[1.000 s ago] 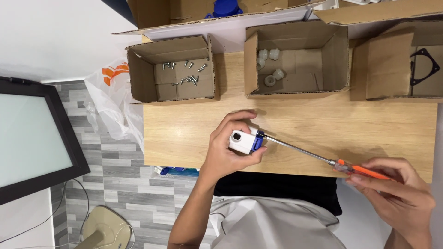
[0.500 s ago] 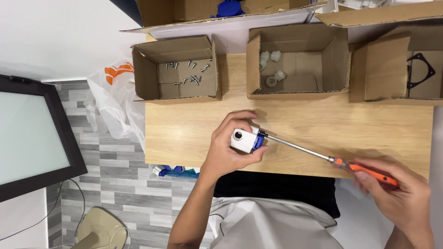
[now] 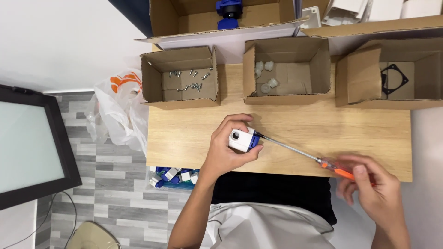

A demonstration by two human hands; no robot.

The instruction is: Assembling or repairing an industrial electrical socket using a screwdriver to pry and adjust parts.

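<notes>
My left hand (image 3: 228, 154) grips a small white and blue block-shaped part (image 3: 242, 139) against the wooden table (image 3: 184, 138). A round hole shows on the part's white face. My right hand (image 3: 374, 193) holds the orange handle of a long screwdriver (image 3: 318, 160). Its thin metal shaft runs up and left, and the tip meets the blue end of the part. My fingers look blurred around the handle.
Three open cardboard boxes stand along the table's far edge: one with several screws (image 3: 189, 80), one with white plastic pieces (image 3: 265, 76), one with a black gasket (image 3: 392, 79). Larger boxes sit behind. A white plastic bag (image 3: 117, 110) and a dark screen (image 3: 32, 143) are at left.
The view has shifted slightly. My right hand's fingers have moved around the screwdriver handle while the tip stays on the part. My left hand keeps its hold.
</notes>
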